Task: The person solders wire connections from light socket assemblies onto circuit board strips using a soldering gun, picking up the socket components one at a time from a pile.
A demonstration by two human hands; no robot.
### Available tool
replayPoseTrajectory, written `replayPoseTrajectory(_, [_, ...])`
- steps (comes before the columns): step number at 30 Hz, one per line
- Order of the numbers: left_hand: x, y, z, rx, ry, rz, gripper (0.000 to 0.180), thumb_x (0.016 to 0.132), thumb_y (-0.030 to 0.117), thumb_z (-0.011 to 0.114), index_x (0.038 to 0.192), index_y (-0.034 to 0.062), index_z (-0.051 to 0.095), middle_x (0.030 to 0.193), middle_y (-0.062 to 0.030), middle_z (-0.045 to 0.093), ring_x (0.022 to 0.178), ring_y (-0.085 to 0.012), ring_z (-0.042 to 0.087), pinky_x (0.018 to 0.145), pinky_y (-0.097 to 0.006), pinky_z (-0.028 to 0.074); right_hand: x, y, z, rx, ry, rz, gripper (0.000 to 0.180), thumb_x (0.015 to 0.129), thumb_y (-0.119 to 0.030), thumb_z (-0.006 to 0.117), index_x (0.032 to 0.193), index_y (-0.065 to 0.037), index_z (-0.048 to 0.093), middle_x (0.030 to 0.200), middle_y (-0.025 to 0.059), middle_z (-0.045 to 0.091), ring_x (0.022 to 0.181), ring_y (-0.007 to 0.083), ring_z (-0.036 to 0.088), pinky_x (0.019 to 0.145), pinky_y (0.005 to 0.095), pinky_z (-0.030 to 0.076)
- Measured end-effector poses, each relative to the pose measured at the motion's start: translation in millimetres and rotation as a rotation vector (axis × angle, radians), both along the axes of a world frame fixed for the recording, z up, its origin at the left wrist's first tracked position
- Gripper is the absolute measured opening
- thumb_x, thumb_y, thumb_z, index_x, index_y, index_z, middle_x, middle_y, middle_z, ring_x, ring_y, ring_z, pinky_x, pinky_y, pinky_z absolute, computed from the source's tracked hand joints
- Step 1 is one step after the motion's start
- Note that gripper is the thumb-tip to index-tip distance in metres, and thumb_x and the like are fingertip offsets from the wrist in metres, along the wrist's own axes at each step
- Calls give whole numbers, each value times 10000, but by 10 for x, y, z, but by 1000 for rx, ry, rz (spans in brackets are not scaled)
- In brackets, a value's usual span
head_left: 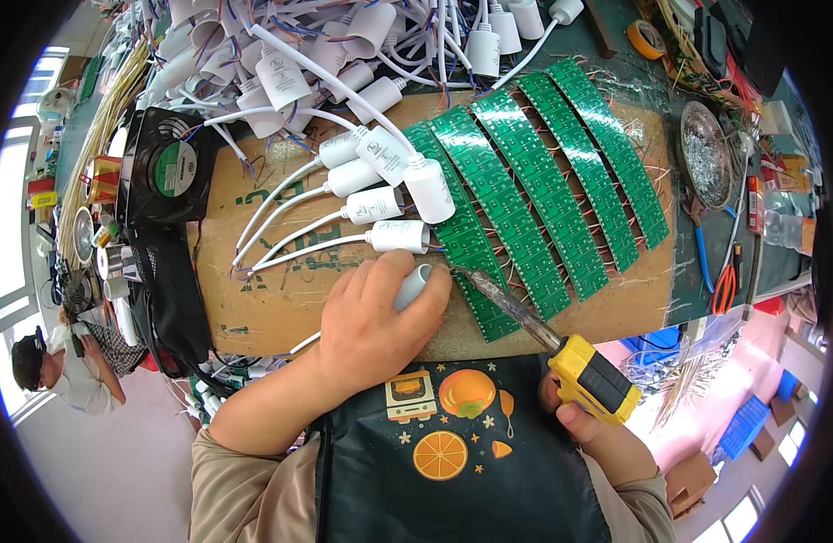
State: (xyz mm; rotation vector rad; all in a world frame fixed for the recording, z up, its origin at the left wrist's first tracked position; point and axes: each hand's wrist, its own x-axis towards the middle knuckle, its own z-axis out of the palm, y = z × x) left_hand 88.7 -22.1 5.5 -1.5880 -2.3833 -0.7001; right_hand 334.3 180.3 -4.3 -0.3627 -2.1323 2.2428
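My left hand (pixel 376 308) is closed around a white cylindrical housing (pixel 414 286), whose cable shows below the wrist. A soldering iron (pixel 599 378) with a yellow and black handle is gripped in my right hand (pixel 575 418). Its metal shaft slants up to the left, and the tip is close to the end of the held housing, by the edge of the green circuit boards (pixel 516 195). I cannot tell whether the tip touches a wire. Above my left hand several white housings with cables (pixel 398 236) lie in a row on the cardboard.
A brown cardboard sheet (pixel 281 317) covers the bench. Behind it is a heap of white housings and cables (pixel 344 54). A black fan (pixel 167 167) stands at left. On the right are a metal dish (pixel 704 149), orange-handled scissors (pixel 725 288) and an orange tape roll (pixel 646 40). Another person (pixel 68 366) sits far left.
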Motion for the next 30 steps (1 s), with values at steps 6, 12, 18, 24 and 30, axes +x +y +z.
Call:
replayPoseTrajectory(6, [4,6,-10,9,8,6,420,674,155,723,1090,126,670,999,-106,510,726,-230,575,573,-346,477,35,-25,-16,39,-66,11,327,910,-354,672,733,-93,584,678,47,568,591,249,544,543,365,425])
replayPoseTrajectory(12, [5,10,-5,10,13,10,416,676,153,725,1087,126,669,1001,-104,518,732,-227,579,574,-340,474,46,-24,-14,-40,-48,-13,300,904,-316,695,769,-70,589,695,57,574,594,230,552,548,346,427])
replayPoseTrajectory(18, [25,34,57,9,-34,49,381,661,52,779,1031,114,708,953,-95,556,755,-247,604,586,-347,506,34,-51,16,-227,-56,-105,335,886,-325,747,823,-29,602,712,56,579,596,182,564,545,301,438])
replayPoseTrajectory(24, [25,37,64,3,-44,46,364,670,67,787,1022,115,703,947,-93,553,749,-244,604,575,-346,501,62,-51,33,-158,-71,-112,355,882,-355,757,821,-38,607,713,46,582,584,182,565,537,304,437])
replayPoseTrajectory(30, [8,43,94,-4,-23,43,346,686,99,795,1015,121,691,939,-86,545,742,-259,582,615,-371,482,168,29,-32,-103,-85,-12,334,884,-337,739,788,-56,586,690,46,567,571,206,557,529,318,421])
